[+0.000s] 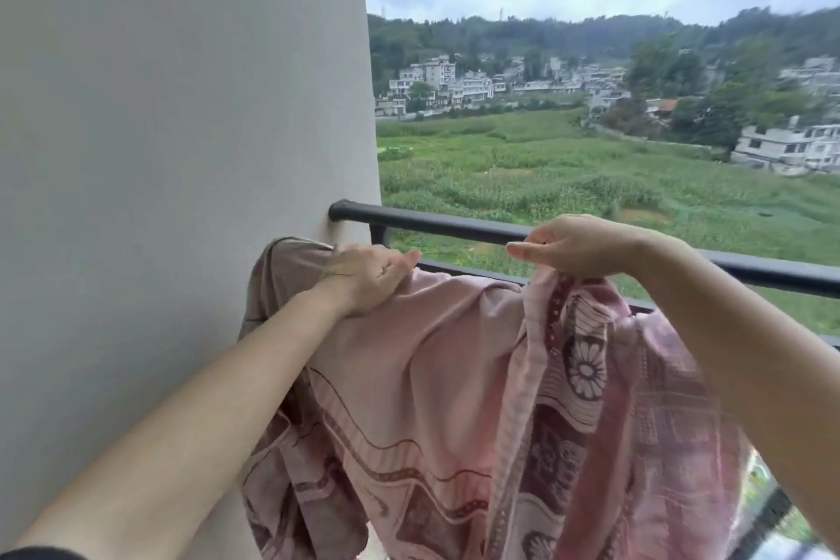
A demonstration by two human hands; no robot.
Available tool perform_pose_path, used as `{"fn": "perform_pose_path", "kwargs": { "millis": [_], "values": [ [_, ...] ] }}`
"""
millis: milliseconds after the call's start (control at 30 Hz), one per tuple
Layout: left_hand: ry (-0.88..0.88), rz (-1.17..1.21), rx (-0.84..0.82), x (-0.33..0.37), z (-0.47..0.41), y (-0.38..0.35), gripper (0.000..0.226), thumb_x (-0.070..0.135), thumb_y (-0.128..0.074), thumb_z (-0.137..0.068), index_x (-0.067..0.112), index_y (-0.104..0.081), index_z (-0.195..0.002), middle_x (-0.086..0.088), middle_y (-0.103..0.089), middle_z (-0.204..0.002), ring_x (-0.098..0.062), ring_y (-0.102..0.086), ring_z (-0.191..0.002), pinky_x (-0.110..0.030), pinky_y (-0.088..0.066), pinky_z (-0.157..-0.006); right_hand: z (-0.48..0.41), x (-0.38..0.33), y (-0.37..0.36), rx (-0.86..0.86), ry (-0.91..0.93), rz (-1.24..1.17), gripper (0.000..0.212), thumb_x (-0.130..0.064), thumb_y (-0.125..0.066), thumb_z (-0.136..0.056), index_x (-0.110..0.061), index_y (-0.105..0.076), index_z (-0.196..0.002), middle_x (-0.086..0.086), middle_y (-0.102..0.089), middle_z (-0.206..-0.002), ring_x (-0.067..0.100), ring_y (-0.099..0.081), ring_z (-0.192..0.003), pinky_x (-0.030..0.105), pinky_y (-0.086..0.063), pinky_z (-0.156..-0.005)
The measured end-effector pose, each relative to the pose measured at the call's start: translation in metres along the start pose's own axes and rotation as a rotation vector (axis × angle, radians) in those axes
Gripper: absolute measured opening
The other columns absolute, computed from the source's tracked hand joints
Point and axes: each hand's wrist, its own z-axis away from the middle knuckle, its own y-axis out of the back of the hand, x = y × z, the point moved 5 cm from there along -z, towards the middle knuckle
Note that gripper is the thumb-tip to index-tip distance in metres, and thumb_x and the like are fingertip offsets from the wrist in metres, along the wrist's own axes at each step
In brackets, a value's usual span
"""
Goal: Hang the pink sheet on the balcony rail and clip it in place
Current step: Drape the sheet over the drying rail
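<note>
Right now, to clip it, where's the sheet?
Head view, lower centre: the sheet hangs just below the rail, right of the wall, held by the left hand and right hand.

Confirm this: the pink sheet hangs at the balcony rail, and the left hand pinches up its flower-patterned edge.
No: in the head view the right hand pinches up the flower-patterned edge of the pink sheet hanging at the balcony rail.

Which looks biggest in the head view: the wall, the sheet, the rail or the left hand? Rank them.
1. wall
2. sheet
3. rail and left hand: too close to rank; the rail is long but thin, and the hand is nearer the camera.
</note>
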Motion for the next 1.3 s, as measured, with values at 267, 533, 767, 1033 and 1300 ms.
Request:
{"fn": "perform_pose_path", "kwargs": {
  "millis": [267,533,767,1033,1300],
  "values": [
    [-0.134,0.124,0.12,0.119,0.017,-0.015,0.071,0.072,-0.001,-0.087,0.032,-0.059,-0.089,0.002,-0.068,-0.1,-0.025,-0.06,-0.101,-0.042,-0.034,-0.087,0.137,0.097,-0.003,0.149,-0.47,0.137,0.105,-0.089,-0.007,-0.078,-0.016,-0.073,-0.114,0.01,-0.068,-0.122,0.028,-0.062,-0.106,0.039,-0.049,-0.091],
    [-0.269,0.411,0.216,0.228,0.05,-0.033,0.033,0.04,-0.044,-0.1,0.027,-0.063,-0.125,0.007,-0.066,-0.122,-0.019,-0.058,-0.116,-0.049,-0.03,-0.107,0.202,0.111,-0.024,0.309,-0.412,-0.048,0.063,-0.077,-0.036,-0.087,-0.027,-0.074,-0.091,-0.003,-0.071,-0.08,0.014,-0.065,-0.078,0.032,-0.053,-0.07],
    [-0.205,0.189,0.601,0.236,0.083,0.0,0.018,0.034,-0.066,-0.088,0.018,-0.067,-0.097,0.001,-0.055,-0.09,-0.021,-0.055,-0.084,-0.042,-0.047,-0.076,0.178,0.114,-0.019,0.278,-0.272,-0.254,0.032,-0.042,-0.051,-0.1,-0.024,-0.076,-0.101,-0.003,-0.073,-0.101,0.018,-0.066,-0.1,0.038,-0.051,-0.094],
    [-0.089,-0.004,0.406,0.326,0.096,-0.014,0.051,0.071,-0.062,-0.075,0.021,-0.058,-0.072,0.003,-0.063,-0.078,-0.017,-0.06,-0.073,-0.031,-0.048,-0.069,0.162,0.172,0.003,0.103,-0.157,-0.128,0.029,-0.02,-0.066,-0.092,-0.024,-0.07,-0.12,-0.002,-0.069,-0.114,0.017,-0.063,-0.108,0.032,-0.046,-0.103],
    [0.22,0.457,0.488,0.32,0.08,0.038,0.017,0.017,-0.064,-0.089,0.022,-0.078,-0.096,0.016,-0.073,-0.088,-0.004,-0.069,-0.086,-0.014,-0.05,-0.082,0.137,0.171,0.012,0.123,0.169,-0.205,0.032,-0.013,-0.051,-0.099,-0.015,-0.067,-0.126,0.003,-0.067,-0.126,0.018,-0.061,-0.116,0.028,-0.043,-0.102]
  ]
}}
